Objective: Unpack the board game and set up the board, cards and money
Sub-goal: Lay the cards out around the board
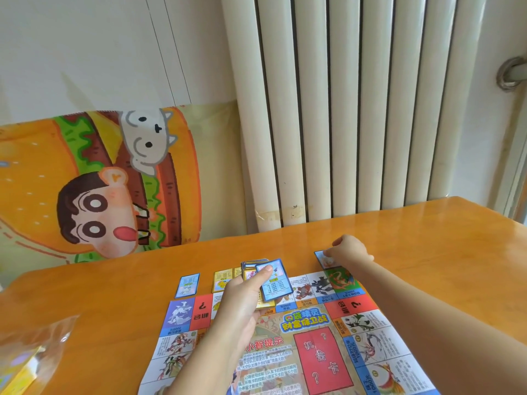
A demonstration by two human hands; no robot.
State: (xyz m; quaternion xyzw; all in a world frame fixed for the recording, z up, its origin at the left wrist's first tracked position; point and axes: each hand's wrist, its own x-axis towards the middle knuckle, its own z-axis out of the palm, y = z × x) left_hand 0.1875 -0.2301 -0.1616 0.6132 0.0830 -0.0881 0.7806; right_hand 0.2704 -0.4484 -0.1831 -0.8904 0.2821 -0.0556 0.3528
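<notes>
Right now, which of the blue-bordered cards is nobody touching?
The lone blue card beyond the board's far-left corner. The left hand pinches the top card of its stack; the right hand holds the far-right card.

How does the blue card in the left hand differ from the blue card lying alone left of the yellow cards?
The held card is pinched by the left hand atop a stack, over the board; the lone card lies flat on the table, untouched. The held card's border looks darker than the lone card's. Both are face up and blue.
</notes>
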